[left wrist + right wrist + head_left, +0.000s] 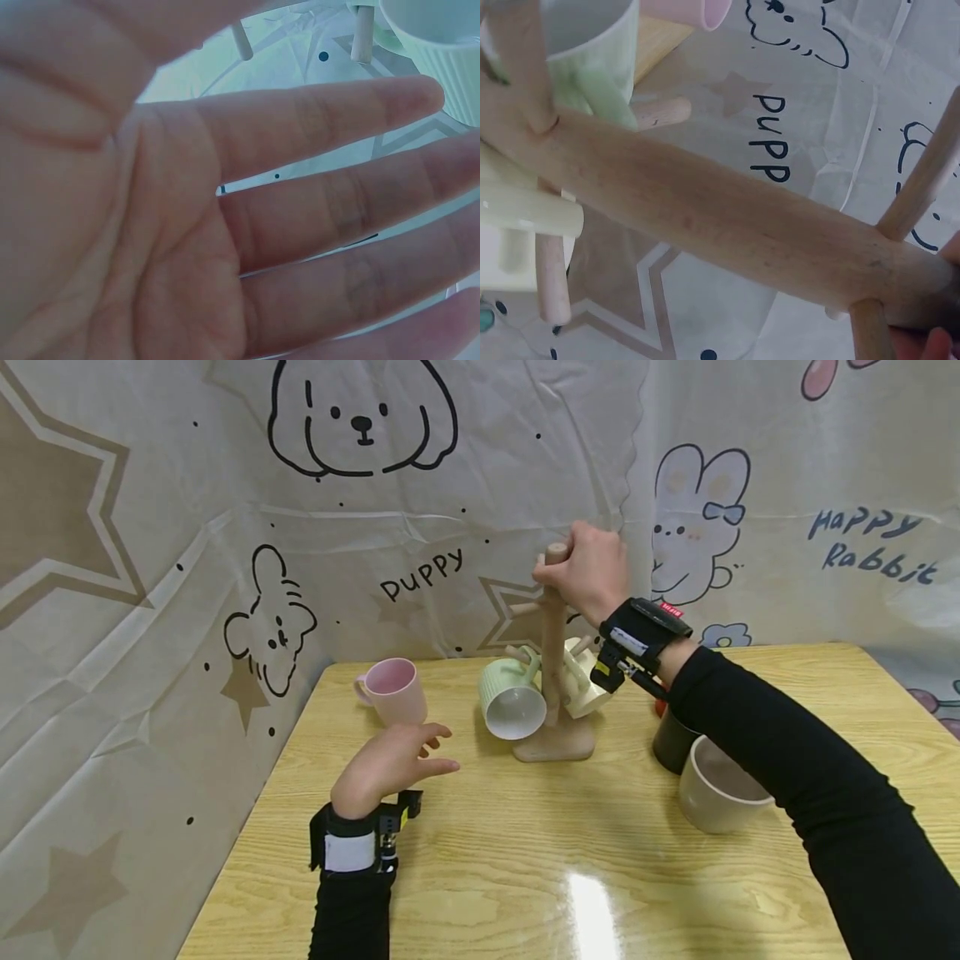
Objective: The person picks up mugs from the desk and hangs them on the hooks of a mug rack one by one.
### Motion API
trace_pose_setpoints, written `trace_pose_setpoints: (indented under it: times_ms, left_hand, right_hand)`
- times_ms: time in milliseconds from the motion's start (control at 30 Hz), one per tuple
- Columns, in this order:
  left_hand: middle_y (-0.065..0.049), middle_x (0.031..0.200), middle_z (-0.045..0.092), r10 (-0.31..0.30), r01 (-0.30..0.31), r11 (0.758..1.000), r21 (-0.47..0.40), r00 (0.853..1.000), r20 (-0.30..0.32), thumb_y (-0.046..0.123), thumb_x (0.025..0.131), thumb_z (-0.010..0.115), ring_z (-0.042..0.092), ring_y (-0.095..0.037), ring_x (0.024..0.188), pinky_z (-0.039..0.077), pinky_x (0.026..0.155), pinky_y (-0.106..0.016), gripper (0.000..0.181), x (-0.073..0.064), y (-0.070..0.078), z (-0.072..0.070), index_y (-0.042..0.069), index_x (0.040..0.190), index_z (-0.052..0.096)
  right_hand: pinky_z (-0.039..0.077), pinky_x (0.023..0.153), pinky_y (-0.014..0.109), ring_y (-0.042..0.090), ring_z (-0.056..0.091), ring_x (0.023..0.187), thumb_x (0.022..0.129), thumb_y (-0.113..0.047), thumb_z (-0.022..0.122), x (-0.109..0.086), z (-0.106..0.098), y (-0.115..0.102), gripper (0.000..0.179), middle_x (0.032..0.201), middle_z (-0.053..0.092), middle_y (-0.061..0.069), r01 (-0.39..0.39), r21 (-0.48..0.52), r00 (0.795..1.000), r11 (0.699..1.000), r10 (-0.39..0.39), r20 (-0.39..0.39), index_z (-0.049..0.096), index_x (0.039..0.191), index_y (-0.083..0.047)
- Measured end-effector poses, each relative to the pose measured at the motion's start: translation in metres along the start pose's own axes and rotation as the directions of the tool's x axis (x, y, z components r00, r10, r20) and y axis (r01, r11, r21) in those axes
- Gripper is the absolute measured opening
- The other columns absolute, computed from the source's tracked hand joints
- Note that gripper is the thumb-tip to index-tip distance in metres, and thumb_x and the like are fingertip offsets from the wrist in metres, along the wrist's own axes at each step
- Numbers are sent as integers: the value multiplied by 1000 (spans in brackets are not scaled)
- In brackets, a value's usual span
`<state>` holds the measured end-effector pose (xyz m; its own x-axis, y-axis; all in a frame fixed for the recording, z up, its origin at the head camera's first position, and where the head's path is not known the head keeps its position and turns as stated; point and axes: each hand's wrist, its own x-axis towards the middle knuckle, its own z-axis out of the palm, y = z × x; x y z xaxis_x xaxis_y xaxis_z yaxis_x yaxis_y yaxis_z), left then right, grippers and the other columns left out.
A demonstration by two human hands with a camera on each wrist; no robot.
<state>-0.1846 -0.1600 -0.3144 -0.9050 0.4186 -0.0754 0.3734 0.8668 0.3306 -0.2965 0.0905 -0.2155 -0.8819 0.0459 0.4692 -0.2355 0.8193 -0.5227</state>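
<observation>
We find the fingers (546, 572) of the right hand (597, 570) curled around the top of the wooden mug stand (553, 639), gripping its post. The left hand (390, 764) has its fingers extended and slightly spread, holding nothing; it lies at eight o'clock from the post, just in front of the pink mug (399, 700).

We record the stand upright, its base on the desk (465, 877). The ribbed green mug (498, 689) hangs from a low peg at eight o'clock of the post, mouth tilted toward the camera. The cream mug (592, 695) hangs at four o'clock, partly hidden by the right wrist strap (647, 627). The pink mug stands upright on the desk near nine o'clock, its handle pointing to nine.

Farther out, at four o'clock, we note a dark cup (671, 745) and a beige cup (707, 797), both partly covered by the right sleeve (787, 747). Behind everything hangs a printed cloth (510, 468).
</observation>
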Motion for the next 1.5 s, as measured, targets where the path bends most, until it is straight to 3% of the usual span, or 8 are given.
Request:
trace_pose_setpoints:
  times_ms: [267, 533, 800, 1000, 1167, 1267, 1367, 1500]
  left_hand:
    - [-10, 106, 66, -5, 5, 1000, -1, 1000, 4, 34, 84, 65, 62, -25, 99, 51, 80, -37, 44, 0, 1, 0, 7, 119, 58]
    - [-11, 107, 66, -22, 22, 1000, 3, 1000, 15, 34, 84, 65, 62, -25, 98, 51, 80, -38, 46, -1, 3, -1, 8, 121, 57]
    - [-11, 107, 66, -21, 20, 1000, 17, 1000, 23, 36, 84, 65, 62, -24, 97, 51, 80, -37, 47, 1, 5, -1, 8, 121, 57]
    - [-11, 108, 65, -31, 31, 999, 12, 999, 34, 36, 84, 65, 61, -26, 99, 51, 81, -37, 48, 1, 7, 0, 9, 122, 57]
    - [-11, 108, 65, -38, 37, 999, 10, 999, 40, 36, 84, 65, 61, -26, 99, 51, 81, -38, 48, 1, 8, 0, 9, 122, 57]
    - [-11, 108, 65, -38, 38, 999, 11, 998, 40, 36, 84, 65, 61, -26, 99, 51, 81, -38, 47, 1, 8, 0, 9, 122, 57]
    - [-11, 109, 65, -43, 43, 999, 11, 998, 42, 36, 84, 65, 61, -25, 99, 51, 81, -38, 48, 2, 7, 1, 9, 122, 57]
    - [-11, 109, 65, -50, 49, 999, 16, 998, 44, 36, 84, 65, 61, -25, 99, 51, 81, -38, 48, 3, 7, 1, 10, 122, 56]
  right_hand:
    - [49, 78, 43, 36, 60, 89, 77, -28, 62, -3, 3, -4, 31, 86, 62, 17, 9, -28, 1000, 1000, -10, -24, 54, 84, 0]
    - [48, 77, 44, 35, 59, 86, 77, -31, 65, -4, 2, -3, 32, 84, 61, 16, 42, -11, 999, 999, -43, -25, 50, 81, -2]
    - [47, 72, 38, 28, 57, 82, 79, -38, 68, -4, -5, -3, 40, 87, 59, 12, 38, -14, 997, 999, -37, 67, 51, 84, -3]
    - [41, 64, 32, 25, 54, 76, 78, -51, 66, -6, -13, -4, 48, 82, 59, 10, 71, -31, 994, 997, -68, 88, 54, 82, -4]
    - [47, 80, 34, 25, 58, 93, 81, -53, 61, -6, -28, -9, 54, 103, 65, 14, 72, 21, 994, 997, -74, 80, 62, 101, -3]
    - [45, 93, 36, 25, 58, 107, 84, -51, 59, -9, -44, -12, 55, 115, 63, 13, 73, 73, 997, 995, -76, 28, 60, 112, -4]
    - [43, 96, 35, 24, 58, 109, 85, -44, 61, -16, -60, -13, 48, 115, 64, 13, 108, 150, 992, 983, -98, -74, 61, 111, -3]
    - [43, 92, 31, 23, 59, 104, 86, -30, 64, -30, -79, -6, 34, 107, 66, 14, 208, 224, 955, 952, -148, -258, 65, 103, 0]
